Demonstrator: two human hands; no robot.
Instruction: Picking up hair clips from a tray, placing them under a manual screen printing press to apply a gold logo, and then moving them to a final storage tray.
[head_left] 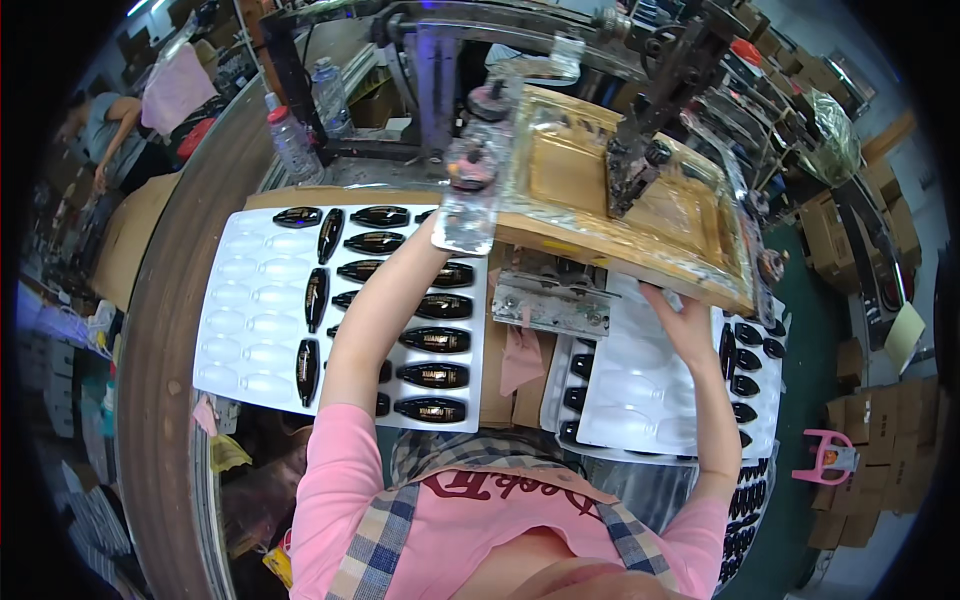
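My left arm reaches up across a white molded tray (240, 325) at the left, which holds several glossy black bottles (435, 375) with gold printing. My left hand is hidden behind a paint-stained metal bracket (465, 228) of the printing machine; only the wrist (432, 245) shows. At the lower edge of a tilted wooden-framed screen (630, 260), my right hand (682, 322) has its visible fingers apart, their tips partly covered by the frame. Nothing shows in it. Below that hand lies a second white tray (635, 400). A metal fixture (555, 302) sits under the screen, between the trays.
More black bottles (745, 385) lie in trays at the right. A pink cloth (521, 358) hangs below the fixture. Clear plastic bottles (290, 135) stand at the back left. Cartons (880, 450) and a pink stool (828, 457) are at right. Another person (120, 135) works far left.
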